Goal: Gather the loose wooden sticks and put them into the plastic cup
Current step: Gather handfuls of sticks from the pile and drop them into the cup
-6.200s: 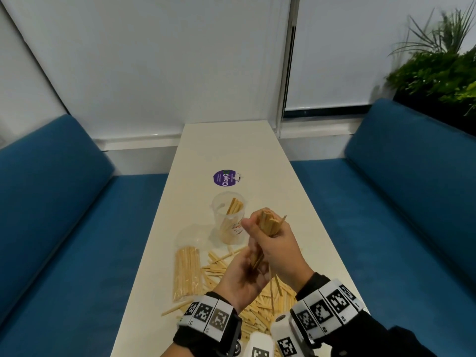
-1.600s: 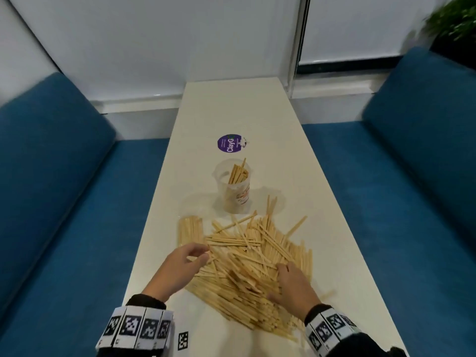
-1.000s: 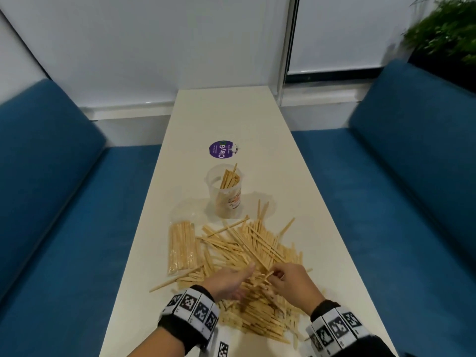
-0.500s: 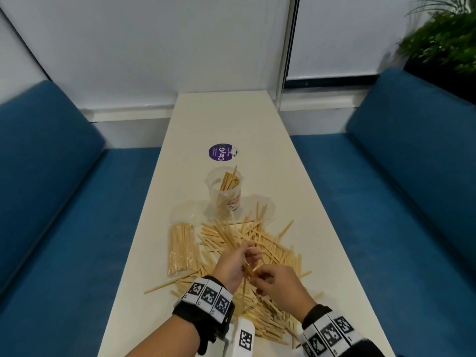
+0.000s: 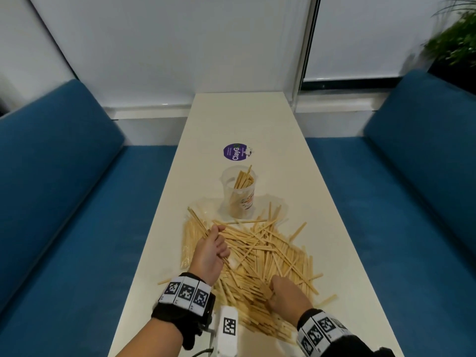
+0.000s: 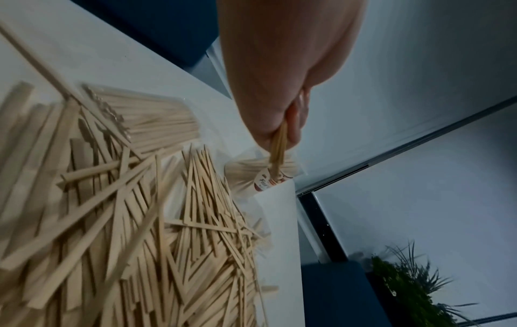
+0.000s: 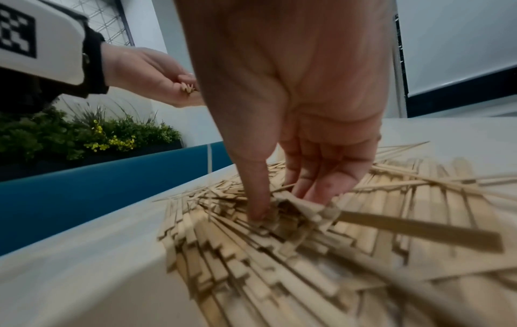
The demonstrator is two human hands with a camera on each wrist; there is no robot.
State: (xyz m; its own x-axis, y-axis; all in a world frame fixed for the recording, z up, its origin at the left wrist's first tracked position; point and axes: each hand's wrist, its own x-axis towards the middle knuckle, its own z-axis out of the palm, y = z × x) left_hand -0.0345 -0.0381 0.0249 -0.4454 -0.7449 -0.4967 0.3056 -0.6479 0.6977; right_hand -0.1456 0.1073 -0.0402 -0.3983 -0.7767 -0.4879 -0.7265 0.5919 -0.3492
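A big heap of loose wooden sticks (image 5: 265, 256) (image 6: 134, 221) (image 7: 279, 243) covers the near half of the white table (image 5: 239, 117). Behind it stands the clear plastic cup (image 5: 239, 193) (image 6: 260, 174), with some sticks standing inside. My left hand (image 5: 211, 249) (image 6: 282, 124) is raised above the heap's left side and grips a thin bundle of sticks (image 5: 199, 224) (image 6: 277, 154) that points up to the left. My right hand (image 5: 286, 292) (image 7: 293, 199) reaches down into the near part of the heap, thumb and fingertips pinching a few stick ends.
A flat packet of sticks (image 5: 190, 240) in clear wrap lies left of the heap. A purple round sticker (image 5: 235, 152) is on the table beyond the cup. Blue sofas (image 5: 64, 202) flank the table; a plant (image 5: 456, 39) stands at the far right.
My hands have parted. The left one lifted up and left with a bundle of sticks, and the right one dropped back to the near part of the heap.
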